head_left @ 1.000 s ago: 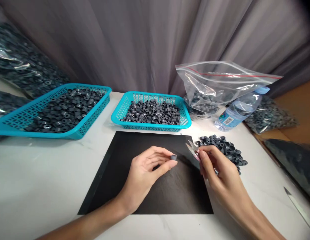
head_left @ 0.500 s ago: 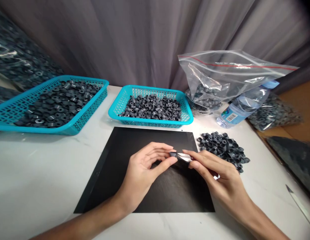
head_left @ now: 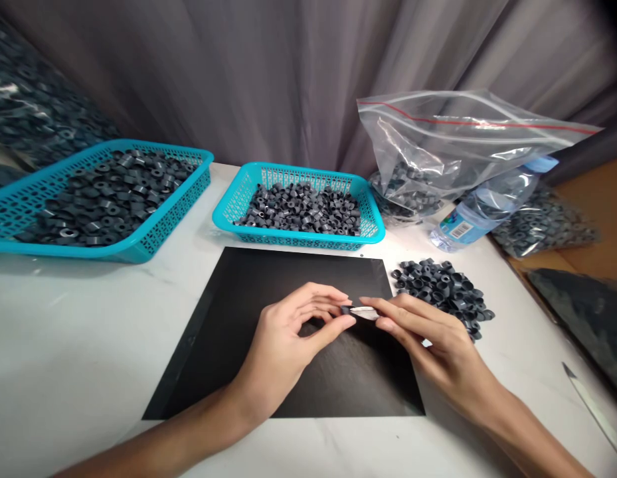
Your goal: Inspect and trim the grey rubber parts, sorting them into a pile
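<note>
White table (head_left: pixel 89 345), black mat (head_left: pixel 213 332). My left hand (head_left: pixel 288 332) pinches a dark piece (head_left: pixel 345 310); my right hand (head_left: pixel 432 335) grips scissors (head_left: pixel 365 313) against it. Blade slipping could nick my left thumb (head_left: pixel 338 325).

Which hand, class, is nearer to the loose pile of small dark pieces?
Right. The right hand is just in front of the pile, slightly left; the left hand is farther left, over the black mat.

A white table (head_left: pixel 89 332) carries two baskets (head_left: pixel 298 236) (head_left: pixel 147 244), a black mat (head_left: pixel 223 318), loose rings (head_left: pixel 445 287).
</note>
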Available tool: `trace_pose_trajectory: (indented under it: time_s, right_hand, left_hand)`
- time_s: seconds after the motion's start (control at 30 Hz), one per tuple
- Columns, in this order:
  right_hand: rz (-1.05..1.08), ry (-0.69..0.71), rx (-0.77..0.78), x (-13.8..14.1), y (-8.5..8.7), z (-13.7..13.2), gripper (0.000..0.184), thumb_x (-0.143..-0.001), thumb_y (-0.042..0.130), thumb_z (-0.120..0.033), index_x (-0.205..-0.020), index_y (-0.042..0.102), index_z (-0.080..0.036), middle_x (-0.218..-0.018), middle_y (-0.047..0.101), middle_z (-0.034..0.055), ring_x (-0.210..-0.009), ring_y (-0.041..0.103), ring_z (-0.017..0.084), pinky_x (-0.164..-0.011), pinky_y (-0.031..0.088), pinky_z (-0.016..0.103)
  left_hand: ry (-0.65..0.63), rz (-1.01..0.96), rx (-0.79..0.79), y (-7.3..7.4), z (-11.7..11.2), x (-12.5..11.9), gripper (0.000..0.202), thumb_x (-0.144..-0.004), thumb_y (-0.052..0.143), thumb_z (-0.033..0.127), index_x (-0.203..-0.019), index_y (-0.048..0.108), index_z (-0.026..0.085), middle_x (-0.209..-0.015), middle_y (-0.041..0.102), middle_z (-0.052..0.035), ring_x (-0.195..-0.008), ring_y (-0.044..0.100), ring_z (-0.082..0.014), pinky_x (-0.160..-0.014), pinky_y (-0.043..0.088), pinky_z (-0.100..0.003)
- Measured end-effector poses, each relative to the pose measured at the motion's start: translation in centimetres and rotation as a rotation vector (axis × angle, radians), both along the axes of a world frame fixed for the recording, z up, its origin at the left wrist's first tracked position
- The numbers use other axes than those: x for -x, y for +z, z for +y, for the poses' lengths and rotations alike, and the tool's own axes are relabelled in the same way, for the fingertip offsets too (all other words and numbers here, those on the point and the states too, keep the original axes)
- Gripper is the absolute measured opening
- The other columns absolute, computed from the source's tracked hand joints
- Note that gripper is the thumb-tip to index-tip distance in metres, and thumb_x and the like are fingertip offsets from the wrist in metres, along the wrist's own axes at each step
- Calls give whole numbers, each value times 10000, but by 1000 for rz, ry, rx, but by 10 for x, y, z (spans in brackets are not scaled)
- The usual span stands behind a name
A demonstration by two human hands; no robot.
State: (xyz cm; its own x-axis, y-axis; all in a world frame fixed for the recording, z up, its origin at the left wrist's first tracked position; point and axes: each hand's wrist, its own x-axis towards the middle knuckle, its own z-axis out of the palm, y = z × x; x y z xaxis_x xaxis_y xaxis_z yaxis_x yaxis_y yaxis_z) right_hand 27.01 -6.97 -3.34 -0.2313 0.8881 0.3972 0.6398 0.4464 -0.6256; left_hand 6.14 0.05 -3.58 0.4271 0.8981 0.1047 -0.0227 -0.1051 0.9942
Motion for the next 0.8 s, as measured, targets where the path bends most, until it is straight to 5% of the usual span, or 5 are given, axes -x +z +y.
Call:
trace_pose_trajectory:
  time_s: [0.8]
  right_hand:
    - [-95, 5, 8, 5, -5, -2, 338, -1004, 518, -141, -1331, 595, -174, -994, 654, 84, -844, 619, 169, -731, 494, 295]
  left_hand:
    - [-6, 150, -182, -1, -3, 0, 128, -822, 757, 183, -933, 697, 203, -889, 744, 48, -756, 702, -66, -750, 559, -131]
